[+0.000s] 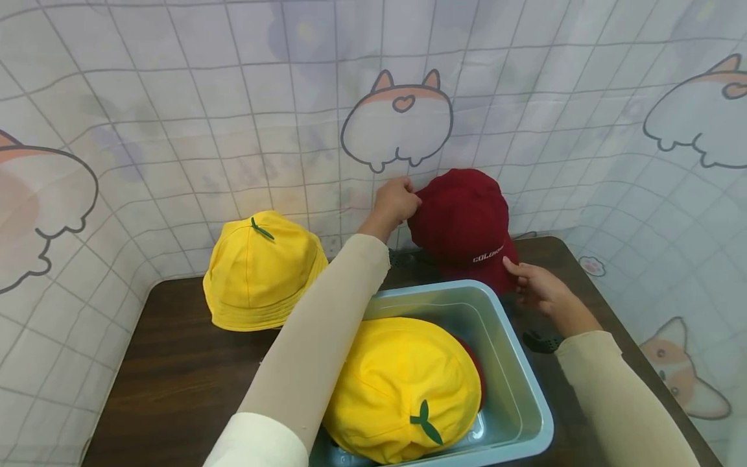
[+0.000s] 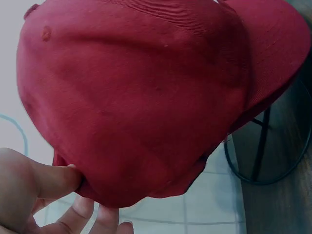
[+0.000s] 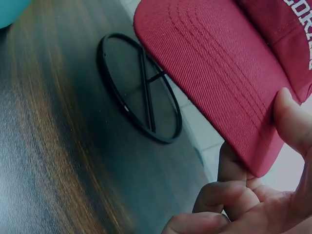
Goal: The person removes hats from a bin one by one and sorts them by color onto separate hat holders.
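Observation:
A dark red baseball cap (image 1: 461, 214) with white lettering is held between both hands at the back right of the table. My left hand (image 1: 397, 204) pinches the cap's rear edge; in the left wrist view the thumb (image 2: 56, 181) presses against the red fabric. With its thumb on top and fingers beneath, my right hand (image 1: 539, 285) grips a corner of the brim (image 3: 209, 73). Under the cap, the right wrist view shows a black ring-shaped stand base (image 3: 139, 134) on the table. The cap's inside is hidden.
A light blue bin (image 1: 522, 376) holds a yellow hat (image 1: 403, 389) with a green sprout, and a red edge (image 1: 475, 370) shows beneath it. Another yellow bucket hat (image 1: 262, 272) is at the back left of the dark wooden table (image 1: 169, 370). A patterned curtain (image 1: 292, 130) hangs close behind.

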A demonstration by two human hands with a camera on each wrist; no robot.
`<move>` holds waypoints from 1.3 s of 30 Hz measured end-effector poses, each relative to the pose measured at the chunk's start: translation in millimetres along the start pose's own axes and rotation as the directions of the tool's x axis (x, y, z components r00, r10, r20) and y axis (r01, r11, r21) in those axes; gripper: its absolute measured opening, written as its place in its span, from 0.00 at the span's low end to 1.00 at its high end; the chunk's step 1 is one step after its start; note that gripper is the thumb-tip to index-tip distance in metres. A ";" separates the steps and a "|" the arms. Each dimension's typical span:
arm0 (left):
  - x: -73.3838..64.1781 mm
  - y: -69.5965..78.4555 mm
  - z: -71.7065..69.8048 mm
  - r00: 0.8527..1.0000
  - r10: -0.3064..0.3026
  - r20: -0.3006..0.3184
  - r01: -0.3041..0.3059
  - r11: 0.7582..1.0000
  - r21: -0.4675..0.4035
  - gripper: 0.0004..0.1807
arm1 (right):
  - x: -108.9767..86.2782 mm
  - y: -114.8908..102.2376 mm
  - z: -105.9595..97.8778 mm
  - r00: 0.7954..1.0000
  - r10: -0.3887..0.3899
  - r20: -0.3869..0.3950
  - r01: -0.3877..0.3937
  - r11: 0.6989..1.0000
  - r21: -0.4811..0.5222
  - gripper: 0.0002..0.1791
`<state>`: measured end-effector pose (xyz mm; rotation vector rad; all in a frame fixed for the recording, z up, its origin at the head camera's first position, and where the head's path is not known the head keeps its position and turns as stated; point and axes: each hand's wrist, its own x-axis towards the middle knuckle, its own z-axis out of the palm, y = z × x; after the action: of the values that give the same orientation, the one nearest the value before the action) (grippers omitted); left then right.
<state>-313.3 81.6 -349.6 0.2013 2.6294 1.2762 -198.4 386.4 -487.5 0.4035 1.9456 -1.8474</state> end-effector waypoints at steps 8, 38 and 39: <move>-3.6 2.7 9.9 0.999 0.007 -0.041 -0.002 0.992 0.124 0.05 | 0.3 5.7 8.6 0.997 0.015 -0.076 -0.019 0.998 -0.053 0.50; -132.6 58.9 -125.6 0.931 0.365 -0.025 -0.312 0.829 0.465 0.21 | -105.6 -130.9 50.9 0.957 -0.281 -0.078 0.190 0.804 -0.564 0.51; -142.0 54.1 -132.8 0.925 0.378 -0.022 -0.325 0.824 0.465 0.20 | -113.1 -135.5 58.2 0.953 -0.295 -0.063 0.202 0.781 -0.591 0.50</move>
<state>-207.2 -16.1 -208.6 0.7436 3.0581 0.7398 -160.2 327.7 -315.3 0.0896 2.6454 -1.2700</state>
